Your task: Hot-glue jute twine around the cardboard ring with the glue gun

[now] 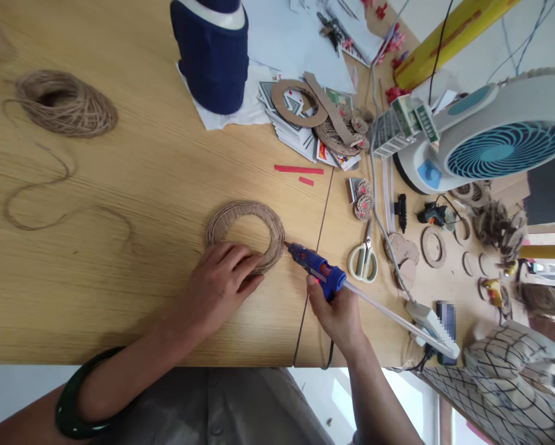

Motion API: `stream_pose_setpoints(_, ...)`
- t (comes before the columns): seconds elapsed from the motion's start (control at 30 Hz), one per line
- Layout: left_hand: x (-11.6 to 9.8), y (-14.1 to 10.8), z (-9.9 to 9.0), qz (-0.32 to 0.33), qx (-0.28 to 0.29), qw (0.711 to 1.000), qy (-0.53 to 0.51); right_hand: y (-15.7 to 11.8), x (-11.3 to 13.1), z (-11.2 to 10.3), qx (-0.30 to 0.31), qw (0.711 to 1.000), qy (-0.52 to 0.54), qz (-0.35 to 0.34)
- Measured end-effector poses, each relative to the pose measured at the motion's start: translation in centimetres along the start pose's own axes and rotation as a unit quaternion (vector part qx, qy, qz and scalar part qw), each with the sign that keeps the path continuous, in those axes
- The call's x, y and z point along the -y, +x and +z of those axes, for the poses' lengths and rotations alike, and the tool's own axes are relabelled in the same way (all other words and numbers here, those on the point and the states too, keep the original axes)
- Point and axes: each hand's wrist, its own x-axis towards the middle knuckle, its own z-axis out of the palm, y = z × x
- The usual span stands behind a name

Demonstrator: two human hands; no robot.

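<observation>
Plenty of wooden tabletop (138,167) to slide across left of the cardboard ring (277,232), just watch the loose twine strand (50,222) and twine coil (85,114). There's a lane between the ring and the navy container (215,68) too, flat red strips (298,169) off to its right. Near edge of the ring is blocked by the left hand (224,278). Right side's rough: glue gun (317,264) with its long glue stick (384,308), then scissors (361,259), grey cable (374,117), fan (500,142).

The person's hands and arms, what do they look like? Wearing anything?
The left hand has no glove. A thick, shiny, dark green bangle circles the left forearm. The right hand has no glove either, and the right forearm shows no bangle. Neither forearm has a sleeve over it.
</observation>
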Motion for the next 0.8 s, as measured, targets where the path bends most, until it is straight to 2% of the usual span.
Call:
stream_pose_setpoints(0.3, -0.01, -0.28, -0.25, -0.006, -0.001, 1.000, 0.000, 0.05, 0.08, 0.13, 0.000, 1.000, -0.012, -0.013)
stream_pose_setpoints(0.53, 0.13, -0.57, -0.22, -0.014, 0.028, 0.999, -0.019, -0.69, 0.54, -0.40, 0.024, 0.999, -0.035, -0.035)
stream_pose_setpoints(0.73, 0.04, -0.40, 0.04, -0.023, 0.009, 0.999, -0.034, -0.81, 0.46, -0.69, 0.001, 0.997, -0.063, -0.044)
stream_pose_setpoints(0.8, 0.03, -0.34, 0.04, -0.019, 0.007, 0.999, -0.039, -0.79, 0.44, -0.69, 0.017, 0.996, -0.066, -0.051)
